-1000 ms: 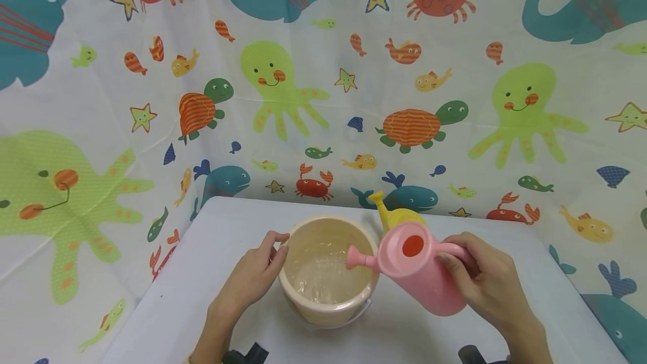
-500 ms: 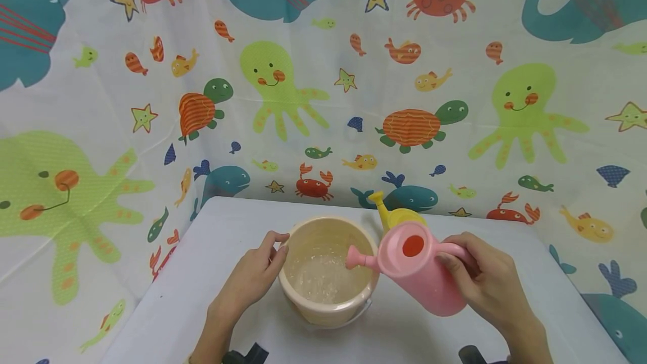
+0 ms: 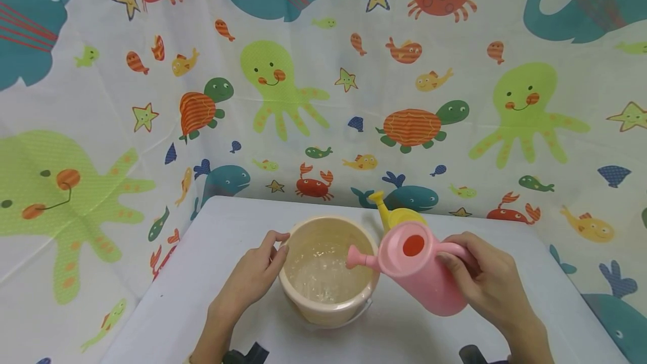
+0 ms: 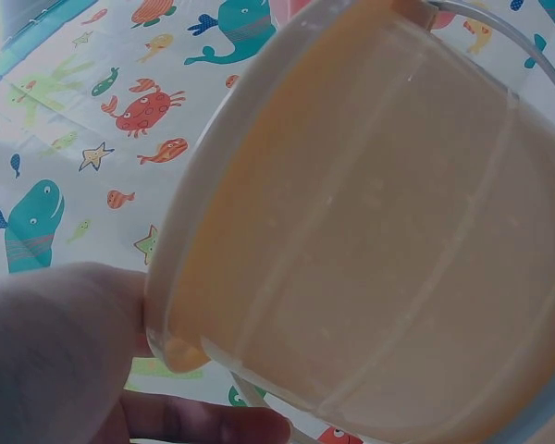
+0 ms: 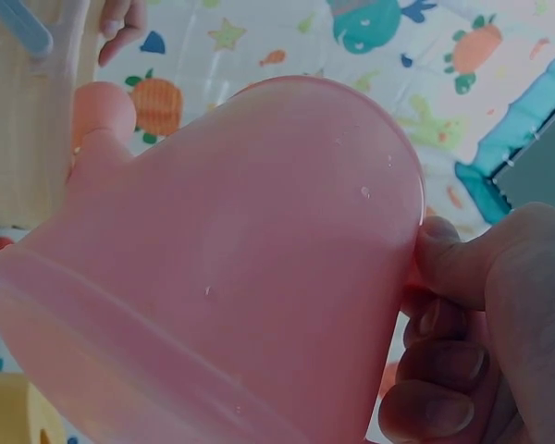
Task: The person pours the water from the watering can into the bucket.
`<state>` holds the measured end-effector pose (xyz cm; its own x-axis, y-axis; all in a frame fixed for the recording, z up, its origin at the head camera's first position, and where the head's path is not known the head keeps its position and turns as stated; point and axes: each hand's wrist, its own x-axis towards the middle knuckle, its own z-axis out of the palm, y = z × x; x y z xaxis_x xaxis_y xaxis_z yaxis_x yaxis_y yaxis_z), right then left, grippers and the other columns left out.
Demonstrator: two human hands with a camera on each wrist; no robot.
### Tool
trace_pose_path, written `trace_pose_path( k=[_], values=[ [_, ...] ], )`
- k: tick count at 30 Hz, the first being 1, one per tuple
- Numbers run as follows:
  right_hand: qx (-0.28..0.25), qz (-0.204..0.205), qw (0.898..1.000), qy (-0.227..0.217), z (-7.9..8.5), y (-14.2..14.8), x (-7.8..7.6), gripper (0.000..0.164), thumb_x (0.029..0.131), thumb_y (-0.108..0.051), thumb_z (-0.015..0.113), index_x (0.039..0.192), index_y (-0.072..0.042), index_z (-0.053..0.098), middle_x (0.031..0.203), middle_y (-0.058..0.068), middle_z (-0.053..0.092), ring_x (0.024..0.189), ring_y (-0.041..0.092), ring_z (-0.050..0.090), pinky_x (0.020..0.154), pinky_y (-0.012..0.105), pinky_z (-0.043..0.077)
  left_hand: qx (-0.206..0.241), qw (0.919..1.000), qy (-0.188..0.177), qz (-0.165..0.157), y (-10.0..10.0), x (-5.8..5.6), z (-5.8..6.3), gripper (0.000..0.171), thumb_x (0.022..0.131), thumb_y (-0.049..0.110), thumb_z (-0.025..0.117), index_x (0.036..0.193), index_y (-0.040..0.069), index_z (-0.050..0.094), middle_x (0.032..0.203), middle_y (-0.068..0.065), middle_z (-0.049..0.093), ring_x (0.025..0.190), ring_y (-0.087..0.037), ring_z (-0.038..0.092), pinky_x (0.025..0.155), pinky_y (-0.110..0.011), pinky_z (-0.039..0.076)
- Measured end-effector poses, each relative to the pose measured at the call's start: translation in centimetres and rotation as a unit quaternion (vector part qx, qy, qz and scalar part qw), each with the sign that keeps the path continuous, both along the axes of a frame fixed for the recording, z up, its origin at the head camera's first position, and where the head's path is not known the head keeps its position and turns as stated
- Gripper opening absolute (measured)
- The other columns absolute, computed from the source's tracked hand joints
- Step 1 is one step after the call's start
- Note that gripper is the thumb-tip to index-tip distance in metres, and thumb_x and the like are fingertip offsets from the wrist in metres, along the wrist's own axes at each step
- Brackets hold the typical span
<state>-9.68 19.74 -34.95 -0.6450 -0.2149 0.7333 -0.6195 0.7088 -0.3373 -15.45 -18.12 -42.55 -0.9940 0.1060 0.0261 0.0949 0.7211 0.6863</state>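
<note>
A cream bucket (image 3: 323, 310) with rippling water (image 3: 323, 277) inside stands on the white table. My left hand (image 3: 250, 274) pinches its left rim; the left wrist view shows the hand (image 4: 60, 356) at the rim beside the bucket's ribbed wall (image 4: 379, 222). With my right hand (image 3: 482, 274) I grip the handle of a pink watering can (image 3: 427, 274). The can is tilted left, its spout end over the bucket's right rim. Curled fingers (image 5: 444, 365) show behind the can's body (image 5: 259, 250) in the right wrist view. Any stream from the spout is too faint to tell.
A yellow watering can (image 3: 404, 217) stands behind the pink one, partly hidden by it. White table surface (image 3: 177, 285) extends left of the bucket. A curtain (image 3: 313, 111) printed with sea animals hangs behind and along the sides.
The ripples on the water in the bucket have shifted. Both hands, the bucket and the pink watering can stay in nearly the same place.
</note>
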Motion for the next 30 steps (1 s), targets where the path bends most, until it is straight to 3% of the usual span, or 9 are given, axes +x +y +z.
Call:
trace_pose_path(
  k=[30],
  values=[
    [0.011, 0.003, 1.0, 0.004, 0.09, 0.0, -0.13, 0.045, 0.063, 0.014, 0.083, 0.101, -0.004, 0.067, 0.086, 0.0, 0.067, 0.073, 0.0, 0.06, 0.074, 0.005, 0.049, 0.003, 1.0, 0.0, 0.001, 0.04, 0.08, 0.13, 0.033, 0.104, 0.036, 0.051, 0.135, 0.027, 0.051, 0.077, 0.005, 0.059, 0.064, -0.012, 0.053, 0.056, -0.025, 0.047]
  ],
)
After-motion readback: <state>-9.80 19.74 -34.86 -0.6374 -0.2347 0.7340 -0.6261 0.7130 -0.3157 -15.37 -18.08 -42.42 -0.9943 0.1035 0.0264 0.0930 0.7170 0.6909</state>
